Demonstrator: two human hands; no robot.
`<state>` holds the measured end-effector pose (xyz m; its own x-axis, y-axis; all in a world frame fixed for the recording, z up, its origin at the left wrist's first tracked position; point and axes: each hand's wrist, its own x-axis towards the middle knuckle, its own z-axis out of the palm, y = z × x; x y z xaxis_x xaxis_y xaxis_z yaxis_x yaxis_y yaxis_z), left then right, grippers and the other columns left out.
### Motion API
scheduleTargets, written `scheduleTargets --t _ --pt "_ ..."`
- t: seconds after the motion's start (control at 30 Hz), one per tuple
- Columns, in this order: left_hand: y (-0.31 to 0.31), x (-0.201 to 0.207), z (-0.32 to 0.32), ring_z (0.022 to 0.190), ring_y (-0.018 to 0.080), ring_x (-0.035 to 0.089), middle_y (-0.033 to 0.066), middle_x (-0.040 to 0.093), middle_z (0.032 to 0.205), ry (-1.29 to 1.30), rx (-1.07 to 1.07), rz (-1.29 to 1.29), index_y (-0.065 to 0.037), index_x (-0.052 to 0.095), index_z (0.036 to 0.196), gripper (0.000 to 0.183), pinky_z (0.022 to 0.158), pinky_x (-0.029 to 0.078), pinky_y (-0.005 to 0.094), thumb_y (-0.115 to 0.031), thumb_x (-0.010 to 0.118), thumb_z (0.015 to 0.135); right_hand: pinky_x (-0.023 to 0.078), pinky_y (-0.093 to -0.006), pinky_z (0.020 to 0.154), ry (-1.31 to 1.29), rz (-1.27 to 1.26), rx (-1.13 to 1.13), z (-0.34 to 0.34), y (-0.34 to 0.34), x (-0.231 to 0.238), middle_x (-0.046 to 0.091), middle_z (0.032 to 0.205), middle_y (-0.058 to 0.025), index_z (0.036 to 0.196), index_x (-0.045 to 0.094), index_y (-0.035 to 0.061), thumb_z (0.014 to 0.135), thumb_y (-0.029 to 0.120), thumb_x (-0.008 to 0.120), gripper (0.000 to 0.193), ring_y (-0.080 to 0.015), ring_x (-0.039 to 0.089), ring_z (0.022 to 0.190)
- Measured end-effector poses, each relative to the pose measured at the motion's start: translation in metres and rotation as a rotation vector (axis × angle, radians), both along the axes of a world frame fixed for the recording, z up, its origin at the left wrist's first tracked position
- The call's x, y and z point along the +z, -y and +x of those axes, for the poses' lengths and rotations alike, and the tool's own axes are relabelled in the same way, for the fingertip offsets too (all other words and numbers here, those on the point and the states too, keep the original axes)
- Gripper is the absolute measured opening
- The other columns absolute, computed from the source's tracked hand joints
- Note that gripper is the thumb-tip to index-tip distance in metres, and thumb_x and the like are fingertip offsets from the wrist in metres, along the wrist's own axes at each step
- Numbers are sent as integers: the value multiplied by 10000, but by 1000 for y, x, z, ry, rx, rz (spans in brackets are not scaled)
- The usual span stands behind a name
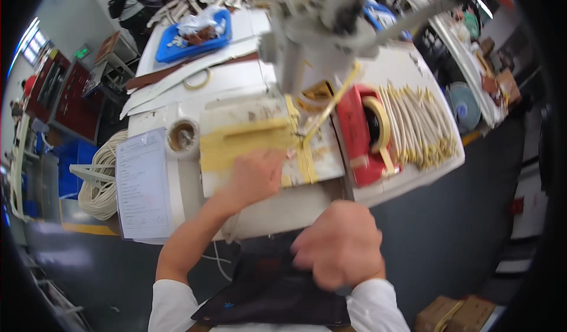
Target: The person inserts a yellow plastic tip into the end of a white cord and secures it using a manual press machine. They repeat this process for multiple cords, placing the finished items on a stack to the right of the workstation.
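My left hand (258, 172) rests low over a pale board (215, 185) partly covered with yellow tape (221, 149). Its fingers are drawn together near a tape-wrapped strip, and whatever they pinch is too small to make out. My right hand (342, 243) is raised in front of the table edge, above my dark apron (266, 290). Motion blurs it; the fingers look curled in, and their contents are hidden. A yellow-tipped stick (333, 105) slants up from the board beneath a grey machine head (295, 54).
A red tape dispenser (354, 137) with a tape roll stands right of the board, beside several cords (416, 125) with yellow ends. Left are a clear tape roll (183, 137), a printed sheet (142, 184) and a rope coil (100, 196). A blue tray (195, 51) sits farther back.
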<state>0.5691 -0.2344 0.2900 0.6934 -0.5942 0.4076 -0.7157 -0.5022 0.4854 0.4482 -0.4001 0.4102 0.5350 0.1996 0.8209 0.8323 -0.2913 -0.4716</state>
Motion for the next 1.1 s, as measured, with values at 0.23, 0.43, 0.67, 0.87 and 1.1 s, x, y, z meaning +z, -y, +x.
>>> scheduleTargets --t 0.23,0.43,0.67,0.87,1.1 --pt "4 1 1 774 339 686 144 718 892 -28 -10 -21 -16 721 1015 184 682 545 416 -19 661 841 336 -257 506 337 -218 227 -10 -48 38 590 814 -46 1181 723 36 837 159 662 370 -140 448 606" --pt "6 3 3 764 322 685 125 726 900 -34 -14 -17 -36 727 1025 192 667 541 407 -26 659 845 279 -245 469 312 -29 -15 -19 -48 45 579 775 -39 1003 732 24 820 199 709 254 -102 414 562" --pt "-7 -5 3 744 322 674 120 720 882 2 20 -44 -76 731 1040 216 650 534 420 -36 647 844 266 -231 450 86 -227 41 -29 -24 59 596 734 -18 907 764 0 785 311 832 340 -97 393 517" --pt "6 1 1 732 317 672 120 705 850 -29 -18 -25 -68 728 1016 190 632 534 415 -41 648 846 262 -222 452 411 -146 -28 -4 -44 54 551 675 3 918 766 -5 794 347 837 380 -93 366 508" --pt "2 -2 3 669 321 637 113 647 746 7 -20 -75 -55 718 982 147 603 518 425 -41 649 853 445 -310 706 414 -280 -250 8 70 81 694 1092 -118 1119 685 50 948 246 586 278 -204 572 836"
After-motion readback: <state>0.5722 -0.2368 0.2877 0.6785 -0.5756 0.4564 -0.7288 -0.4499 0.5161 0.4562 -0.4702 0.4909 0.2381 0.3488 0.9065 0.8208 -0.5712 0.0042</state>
